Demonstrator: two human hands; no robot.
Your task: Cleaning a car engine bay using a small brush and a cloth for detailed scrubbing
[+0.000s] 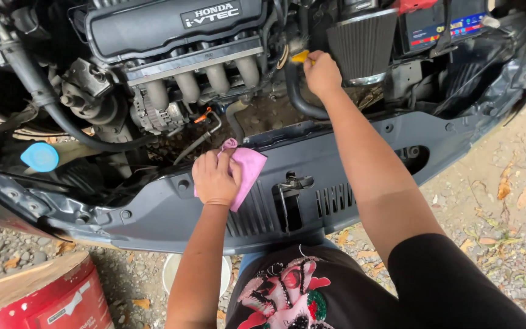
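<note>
1. Nearest to us is our own dark printed shirt and black right sleeve; below them, gravel strewn with dry leaves; near left stands a red bucket with a pale lid, and a white tub shows behind our left forearm.

2. Our left hand lies flat, fingers together, pressing a pink cloth against the front panel; the cloth is soft and folded, one corner sticking up past the fingers; the palm-down pressure suits wiping, and seems to steady us as we lean in.

3. The panel is dark moulded plastic, dull and dusty, with ribbed slots and a metal latch in the middle, just right of the cloth.

4. Our right hand reaches farther in, closed around a brush with a yellow handle; only the handle end and some pale bristles show, pointing left toward the engine; the fist grip looks fit for scrubbing in a narrow gap.

5. The brush works between a curved black hose and a pleated cone filter with a shiny metal rim, just right of the hand.

6. Far left of it, ribbed metal intake pipes sit under a black engine cover; a round blue cap sits at the left.
</note>
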